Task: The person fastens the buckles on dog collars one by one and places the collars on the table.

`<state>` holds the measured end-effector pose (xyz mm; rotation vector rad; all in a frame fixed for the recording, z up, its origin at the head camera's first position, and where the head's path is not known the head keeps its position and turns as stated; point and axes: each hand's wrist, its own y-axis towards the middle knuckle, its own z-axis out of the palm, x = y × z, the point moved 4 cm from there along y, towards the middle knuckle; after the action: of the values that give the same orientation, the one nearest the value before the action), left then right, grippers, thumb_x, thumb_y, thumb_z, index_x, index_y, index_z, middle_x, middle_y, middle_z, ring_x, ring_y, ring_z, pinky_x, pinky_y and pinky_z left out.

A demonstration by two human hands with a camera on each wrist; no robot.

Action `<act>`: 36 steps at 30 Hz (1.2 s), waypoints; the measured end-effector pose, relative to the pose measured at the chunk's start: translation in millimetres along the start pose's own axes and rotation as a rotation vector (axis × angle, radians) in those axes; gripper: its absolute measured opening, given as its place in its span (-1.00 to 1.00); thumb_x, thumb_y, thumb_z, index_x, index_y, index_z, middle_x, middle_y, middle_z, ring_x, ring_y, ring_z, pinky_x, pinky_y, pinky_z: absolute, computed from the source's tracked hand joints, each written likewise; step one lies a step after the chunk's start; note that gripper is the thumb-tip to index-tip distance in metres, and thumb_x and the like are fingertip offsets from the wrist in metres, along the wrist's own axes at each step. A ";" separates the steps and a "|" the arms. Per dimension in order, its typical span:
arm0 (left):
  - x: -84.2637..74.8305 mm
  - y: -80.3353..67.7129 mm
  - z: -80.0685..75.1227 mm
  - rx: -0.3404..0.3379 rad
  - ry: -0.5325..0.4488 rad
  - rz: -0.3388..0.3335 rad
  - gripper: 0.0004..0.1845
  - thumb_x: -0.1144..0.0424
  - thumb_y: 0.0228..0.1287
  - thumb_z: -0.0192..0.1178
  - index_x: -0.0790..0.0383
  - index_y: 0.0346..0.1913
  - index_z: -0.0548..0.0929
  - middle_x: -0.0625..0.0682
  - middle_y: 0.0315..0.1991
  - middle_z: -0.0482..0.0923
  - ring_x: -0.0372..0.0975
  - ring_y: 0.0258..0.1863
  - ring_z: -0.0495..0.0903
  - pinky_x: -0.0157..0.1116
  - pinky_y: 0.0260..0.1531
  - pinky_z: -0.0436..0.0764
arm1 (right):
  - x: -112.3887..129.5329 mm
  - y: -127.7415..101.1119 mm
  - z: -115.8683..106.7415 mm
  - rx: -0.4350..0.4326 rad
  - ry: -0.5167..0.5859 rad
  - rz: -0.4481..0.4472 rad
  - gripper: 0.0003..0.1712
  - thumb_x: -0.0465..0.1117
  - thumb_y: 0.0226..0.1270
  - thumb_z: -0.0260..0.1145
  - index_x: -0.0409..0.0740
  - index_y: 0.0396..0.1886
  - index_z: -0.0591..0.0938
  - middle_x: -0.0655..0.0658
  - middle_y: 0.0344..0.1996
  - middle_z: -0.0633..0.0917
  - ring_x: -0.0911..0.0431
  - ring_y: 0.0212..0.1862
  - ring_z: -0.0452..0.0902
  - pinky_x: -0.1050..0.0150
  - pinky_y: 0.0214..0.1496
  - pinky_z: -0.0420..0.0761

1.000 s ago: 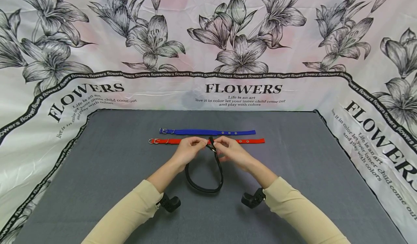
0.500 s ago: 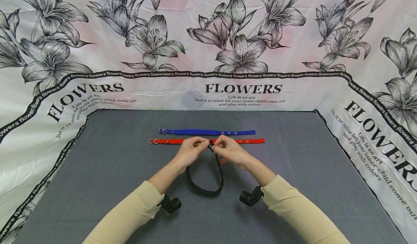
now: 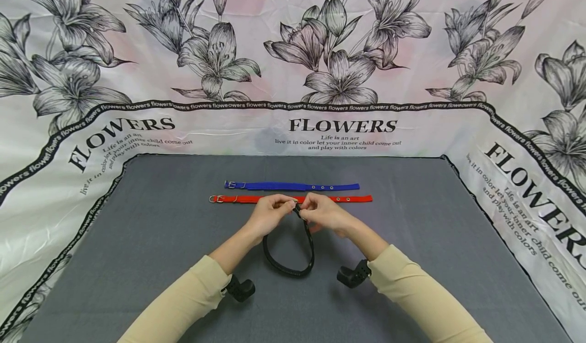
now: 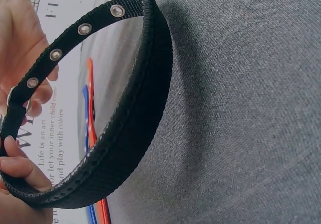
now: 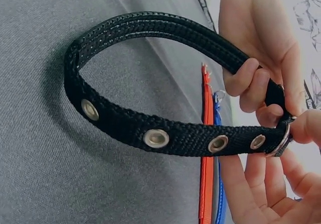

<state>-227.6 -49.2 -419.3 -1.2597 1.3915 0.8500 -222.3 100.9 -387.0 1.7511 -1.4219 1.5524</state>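
Note:
A black webbing collar point(image 3: 289, 273) is bent into a loop, with its two ends meeting between both hands. My left hand point(image 3: 269, 215) pinches the end with the metal buckle point(image 5: 282, 142), its fingers curled round the padded band. On the other side my right hand point(image 3: 326, 213) pinches the strap end at the buckle. Several metal eyelets point(image 5: 156, 138) line the strap on the right side of the loop. The lower part of the loop hangs toward me, and the fingertips hide part of the buckle.
Behind the hands lie a blue collar point(image 3: 274, 186) and, nearer, a red collar point(image 3: 354, 199), both stretched straight, buckles to the left. The grey cloth point(image 3: 160, 261) covers the tabletop. A white flower-printed cloth point(image 3: 229, 129) rises at the back and sides.
The black strap tip that stuck up between the fingers has gone down behind the right fingertips. The hands are slightly closer together, and the loop has shifted a little toward me.

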 end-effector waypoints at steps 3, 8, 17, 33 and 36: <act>0.7 1.1 -1.0 0.013 0.000 -0.005 -0.76 0.10 0.30 0.13 0.13 -0.10 0.66 0.22 -0.24 0.58 -0.26 -0.63 0.28 -0.37 -0.59 0.30 | 2.6 -3.5 0.6 -0.006 -0.017 -0.019 -0.90 -0.34 0.26 0.12 -0.27 -0.25 0.42 -0.20 -0.33 0.53 -0.14 -0.15 0.51 0.06 -0.23 0.63; 3.3 2.4 -3.4 0.035 0.006 -0.030 -0.75 0.07 0.29 0.14 0.11 -0.12 0.67 0.14 -0.48 0.49 -0.25 -0.70 0.22 -0.36 -0.65 0.26 | -11.4 4.0 0.5 -0.048 -0.049 -0.078 -0.82 -0.28 0.30 0.15 -0.24 -0.13 0.46 -0.25 -0.23 0.55 -0.18 -0.10 0.52 0.04 -0.21 0.62; 9.0 1.8 -3.1 0.058 0.002 -0.086 -0.77 0.05 0.21 0.21 0.05 -0.14 0.68 0.02 -0.56 0.41 -0.27 -0.72 0.22 -0.32 -0.60 0.33 | -24.8 11.3 -0.1 -0.084 -0.083 -0.072 -0.81 -0.18 0.31 0.21 -0.13 -0.14 0.54 -0.11 -0.21 0.62 -0.08 -0.11 0.54 0.16 -0.23 0.61; 3.5 0.3 -7.1 -0.063 -0.098 -0.119 -0.74 0.12 0.21 0.22 0.17 -0.10 0.65 0.02 -0.39 0.55 -0.16 -0.53 0.50 -0.35 -0.57 0.52 | -26.4 12.2 -0.1 -0.049 -0.083 -0.054 -0.68 -0.15 0.27 0.25 -0.16 -0.01 0.53 -0.20 -0.10 0.59 0.09 -0.19 0.51 0.20 -0.20 0.60; 2.5 0.3 -8.4 -0.071 -0.138 -0.114 -0.70 0.15 0.25 0.18 0.25 -0.04 0.61 0.08 -0.35 0.59 -0.20 -0.53 0.53 -0.37 -0.56 0.57 | -26.7 12.0 0.0 -0.041 -0.083 -0.055 -0.65 -0.15 0.28 0.24 -0.19 0.01 0.52 -0.20 -0.09 0.59 0.04 -0.16 0.52 0.19 -0.20 0.60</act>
<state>-229.6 -57.7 -419.9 -1.2962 1.1780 0.8963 -228.9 107.1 -414.8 1.8339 -1.4219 1.4283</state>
